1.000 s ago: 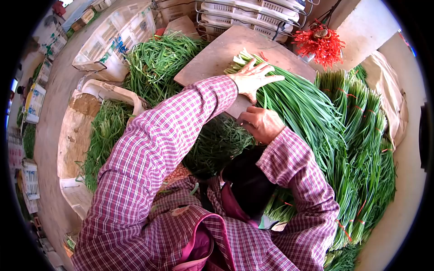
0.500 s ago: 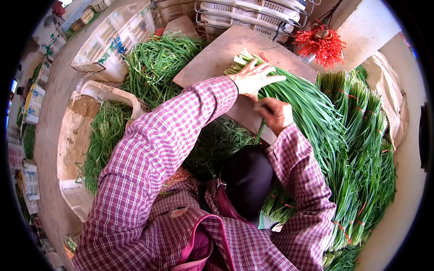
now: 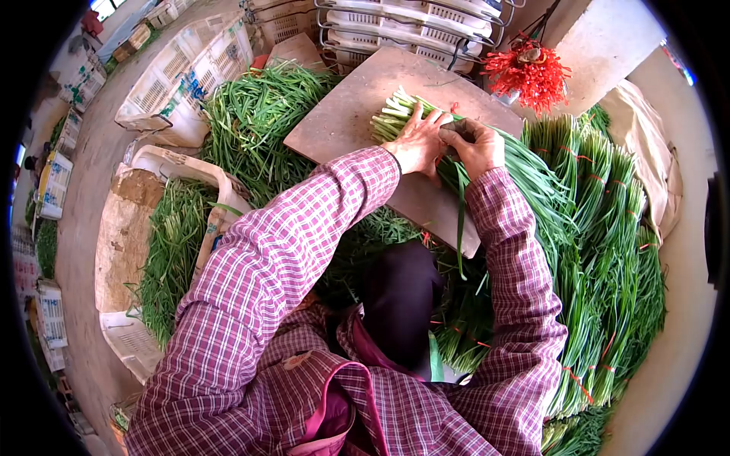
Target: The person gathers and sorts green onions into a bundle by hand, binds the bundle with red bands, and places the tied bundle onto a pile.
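Observation:
A bunch of long green stalks (image 3: 525, 171) lies on the brown board (image 3: 342, 99), its pale cut ends to the upper left. My left hand (image 3: 419, 144) is wrapped over the bunch just behind those ends. Close against it, my right hand (image 3: 476, 144) is pinched at the top of the bunch; what its fingertips hold is too small to make out. Some leaves hang down over the board's lower edge. A bit of red tie shows on the board just beyond the hands.
Tied green bundles (image 3: 593, 266) are stacked at the right. Loose greens (image 3: 262, 125) lie left of the board, near a crate with more greens (image 3: 122, 235). Red ties (image 3: 527, 74) hang at the upper right. Stacked white crates (image 3: 411, 26) stand behind the board.
My right hand has moved up from below the bunch to its top, beside my left hand. My left hand has shifted slightly down and left, its fingers now curled more. The view has shifted slightly.

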A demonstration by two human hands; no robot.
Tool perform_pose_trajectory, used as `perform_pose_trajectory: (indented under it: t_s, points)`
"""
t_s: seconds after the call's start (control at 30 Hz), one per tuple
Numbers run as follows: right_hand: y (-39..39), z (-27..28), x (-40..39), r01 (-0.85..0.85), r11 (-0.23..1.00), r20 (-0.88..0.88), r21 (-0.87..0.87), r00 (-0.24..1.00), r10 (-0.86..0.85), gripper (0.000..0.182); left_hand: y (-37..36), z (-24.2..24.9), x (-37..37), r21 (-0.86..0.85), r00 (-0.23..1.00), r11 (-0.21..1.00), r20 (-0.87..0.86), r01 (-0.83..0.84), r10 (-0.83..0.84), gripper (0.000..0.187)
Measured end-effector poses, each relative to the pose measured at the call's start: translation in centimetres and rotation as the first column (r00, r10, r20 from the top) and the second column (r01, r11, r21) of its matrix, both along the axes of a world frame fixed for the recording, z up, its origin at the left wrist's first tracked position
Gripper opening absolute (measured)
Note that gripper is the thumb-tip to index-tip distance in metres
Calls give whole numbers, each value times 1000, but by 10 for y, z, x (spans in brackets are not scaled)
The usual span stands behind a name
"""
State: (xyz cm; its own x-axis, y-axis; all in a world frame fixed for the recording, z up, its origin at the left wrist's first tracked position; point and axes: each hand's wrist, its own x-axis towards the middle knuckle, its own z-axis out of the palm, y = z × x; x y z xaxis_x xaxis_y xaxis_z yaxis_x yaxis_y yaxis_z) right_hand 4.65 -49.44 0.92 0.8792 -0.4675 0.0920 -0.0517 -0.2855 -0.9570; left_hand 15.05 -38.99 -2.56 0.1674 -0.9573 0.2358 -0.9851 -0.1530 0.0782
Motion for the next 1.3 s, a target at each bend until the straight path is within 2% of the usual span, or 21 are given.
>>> perform_pose_trajectory:
  t_s: [0.03,0.07,0.17,0.2,0.3,0.37,0.43,0.47,0.6,0.63,0.73,0.8,0.87,0.9,1.03,1.07,1.1,1.17,1.2,1.23,1.3]
  points:
    - [2,2,1,-12,999,-12,33,1000,13,13,-1,-2,1,-43,1000,999,19,-16,17,81]
    - [2,3,0,21,987,-49,159,999,-14,19,-2,-5,2,-14,997,1000,69,-24,25,80]
    - [-6,-17,-8,27,993,61,116,998,-34,29,-2,-9,-1,-107,997,991,-8,-80,80,86]
    - [-5,-20,-15,32,992,102,121,994,-45,35,0,-5,-4,-121,997,990,-24,-76,73,93]
    - [9,-21,-38,131,982,198,136,968,-156,32,2,-9,-5,-164,998,985,-47,-52,45,101]
    - [16,-24,-48,228,973,181,20,957,-228,26,2,-8,-6,-149,998,987,-54,-51,44,108]
    - [27,-21,-53,285,931,103,-229,958,-268,24,1,-11,-5,-130,998,989,-26,-64,61,107]
    - [32,-25,-50,312,901,147,-301,949,-279,23,0,-12,-4,-140,998,988,-10,-60,60,105]
    - [44,-25,-38,283,755,199,-592,959,-204,19,-3,-17,0,-171,999,984,-4,-45,45,99]
    - [46,-25,-35,288,744,174,-603,958,-229,18,-3,-19,0,-160,996,986,-82,-40,27,96]
    - [50,-25,-28,340,698,227,-630,940,-253,15,-3,-18,0,-212,998,977,-52,-36,25,92]
    - [52,-21,-28,374,658,153,-654,917,-369,17,-3,-17,-2,-206,996,975,-39,-83,77,85]
    - [46,-22,-23,386,597,166,-704,906,-390,18,-4,-15,-3,-217,995,972,-62,-89,78,83]
    - [44,-19,-20,388,538,174,-748,897,-406,20,-3,-12,-4,-222,992,970,-90,-102,84,82]
    - [16,-11,4,328,491,75,-807,882,-466,19,-4,-14,-2,-207,991,973,-113,-98,76,77]
    - [4,-16,9,328,488,99,-809,894,-436,19,-8,-30,8,-281,989,958,112,-62,97,84]
    - [-10,-27,9,334,485,107,-808,893,-437,19,-7,-28,9,-284,988,957,119,-59,96,84]
    - [-34,-43,11,314,635,235,-706,950,-208,21,0,-20,5,-288,995,957,-101,-38,8,91]
    - [-34,-44,7,263,713,157,-649,964,-213,21,7,-9,2,-222,984,974,-176,-36,-4,94]
    - [-31,-44,2,235,797,97,-556,971,-218,22,10,-3,3,-232,977,973,-210,-22,-28,88]
    - [-27,-48,-3,271,745,126,-609,961,-246,23,6,15,14,-200,900,980,-425,10,-96,74]
